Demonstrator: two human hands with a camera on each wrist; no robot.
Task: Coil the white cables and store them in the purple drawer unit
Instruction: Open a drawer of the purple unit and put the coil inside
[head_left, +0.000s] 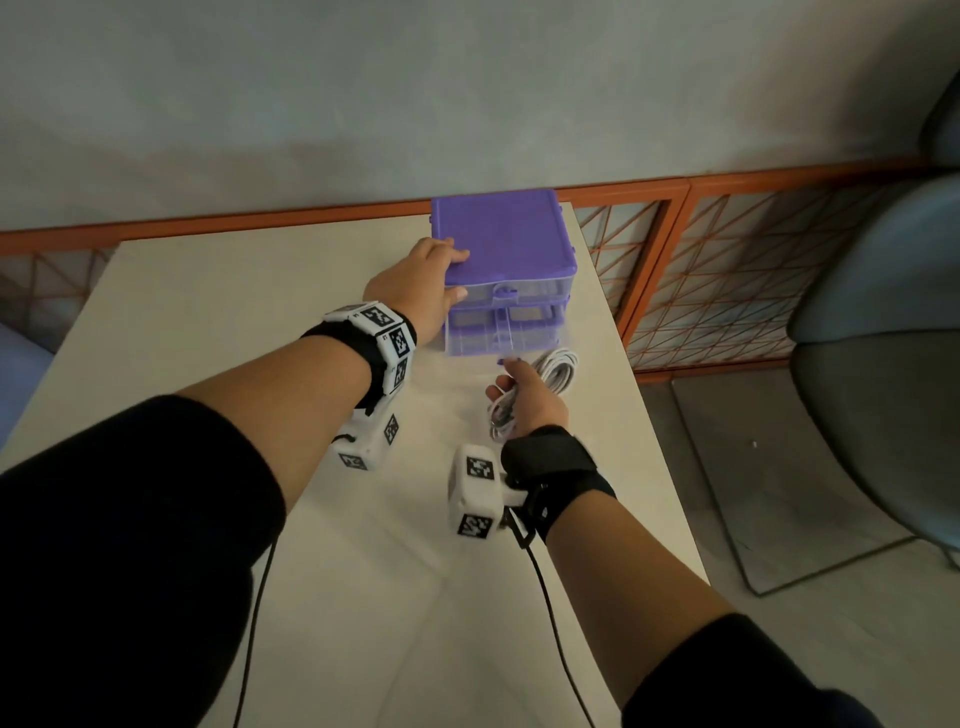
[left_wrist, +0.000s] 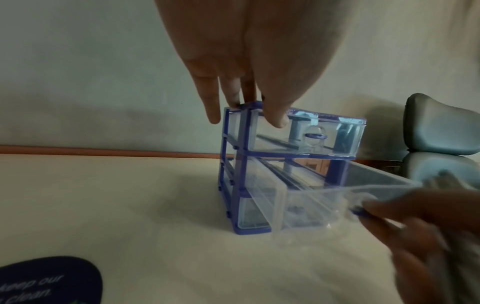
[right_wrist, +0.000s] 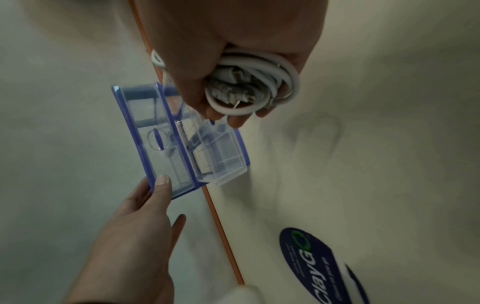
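While the left hand (head_left: 415, 280) rests on the top left front corner of the purple drawer unit (head_left: 504, 244), its straight fingers (left_wrist: 215, 107) lie over the top edge and the thumb presses the front of the upper drawer. That left grip is relaxed and clamps nothing. The unit stands at the far right of the counter (head_left: 208, 322), its right side close to the counter's right edge and its back near the far edge by the orange railing (head_left: 670, 270). Its lower clear drawer (left_wrist: 324, 197) is pulled out toward the person. Just in front of that drawer's lip, the right hand (head_left: 530, 400) has its grip clamped round a coiled white cable (right_wrist: 249, 82), loops sticking out both sides of the fist. Broad bare counter lies to the left and near side; a grey chair (head_left: 883, 322) stands off the right edge.
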